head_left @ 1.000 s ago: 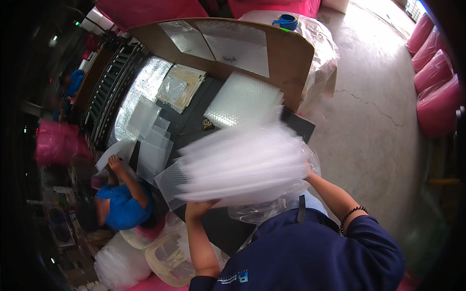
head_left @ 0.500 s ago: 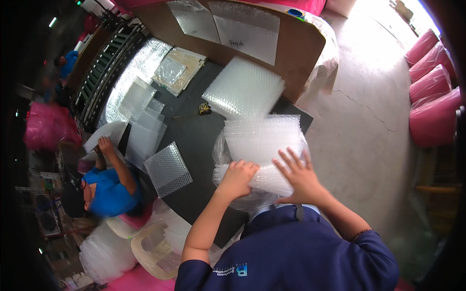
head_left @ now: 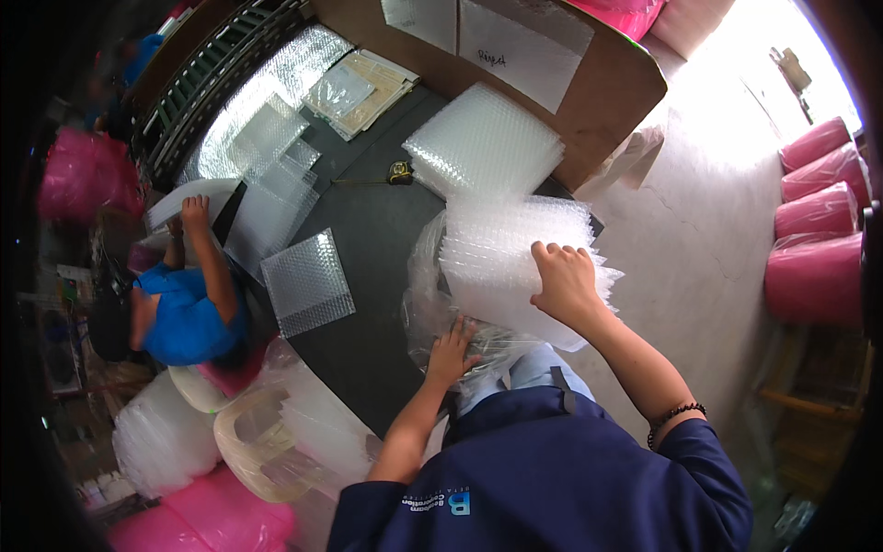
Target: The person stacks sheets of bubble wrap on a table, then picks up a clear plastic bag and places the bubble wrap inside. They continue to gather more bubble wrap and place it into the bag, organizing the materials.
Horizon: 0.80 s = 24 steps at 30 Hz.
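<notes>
A thick stack of clear bubble wrap sheets (head_left: 497, 244) lies at the table's near edge, in front of my body, its right edges fanned out unevenly. My right hand (head_left: 566, 281) is on top of the stack, its fingers bent and closed on the upper sheets. Crumpled clear plastic film (head_left: 425, 281) shows along the stack's left and near sides. My left hand (head_left: 451, 354) lies on this film, fingers spread, apart from the sheets. Farther back rests another bubble wrap stack (head_left: 483, 143). A single bubble wrap piece (head_left: 308, 283) lies to the left.
A tape measure (head_left: 399, 173) with its blade out sits on the dark table (head_left: 368, 221). Brown cardboard panel (head_left: 616, 101) stands at the back. A co-worker in blue (head_left: 193, 313) handles white sheets at the left. Pink wrapped bundles (head_left: 814, 276) line the right side.
The folded near part of the stack now lies flatter, with its right edges fanned. My right hand has moved farther back over it; my left hand has dropped nearer, onto the film.
</notes>
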{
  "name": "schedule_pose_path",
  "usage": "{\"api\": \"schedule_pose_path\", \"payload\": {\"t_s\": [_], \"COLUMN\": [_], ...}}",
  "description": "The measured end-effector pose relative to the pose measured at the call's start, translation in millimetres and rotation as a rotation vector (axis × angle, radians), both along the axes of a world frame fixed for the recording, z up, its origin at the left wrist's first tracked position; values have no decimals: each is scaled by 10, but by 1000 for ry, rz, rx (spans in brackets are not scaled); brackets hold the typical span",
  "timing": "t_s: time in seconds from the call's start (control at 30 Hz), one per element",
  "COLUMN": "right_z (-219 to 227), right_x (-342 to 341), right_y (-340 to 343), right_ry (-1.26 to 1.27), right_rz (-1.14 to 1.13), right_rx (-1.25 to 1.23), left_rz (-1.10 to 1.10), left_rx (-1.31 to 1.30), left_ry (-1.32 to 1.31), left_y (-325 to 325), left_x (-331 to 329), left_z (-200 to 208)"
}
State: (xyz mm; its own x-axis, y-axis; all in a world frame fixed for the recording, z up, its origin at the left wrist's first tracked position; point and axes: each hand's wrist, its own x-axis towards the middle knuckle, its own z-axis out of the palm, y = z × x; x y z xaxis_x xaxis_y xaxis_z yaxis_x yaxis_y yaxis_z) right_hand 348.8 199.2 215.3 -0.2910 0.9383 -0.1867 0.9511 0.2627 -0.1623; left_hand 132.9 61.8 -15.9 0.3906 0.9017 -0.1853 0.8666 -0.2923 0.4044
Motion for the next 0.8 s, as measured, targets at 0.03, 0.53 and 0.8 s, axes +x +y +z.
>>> {"api": "schedule_pose_path", "payload": {"t_s": [0.03,0.53,0.8], "right_z": [20,-552,-451], "right_x": [-39,-697,-495], "right_y": [40,178,-204], "right_ry": [-1,21,8], "right_rz": [17,-63,2], "right_rx": [-8,-10,23], "left_rz": [80,-269,232], "left_rx": [-217,-1004,-1207], "left_ry": [44,-105,0], "left_y": [91,216,221], "left_x": [83,856,83], "left_z": [192,620,827]}}
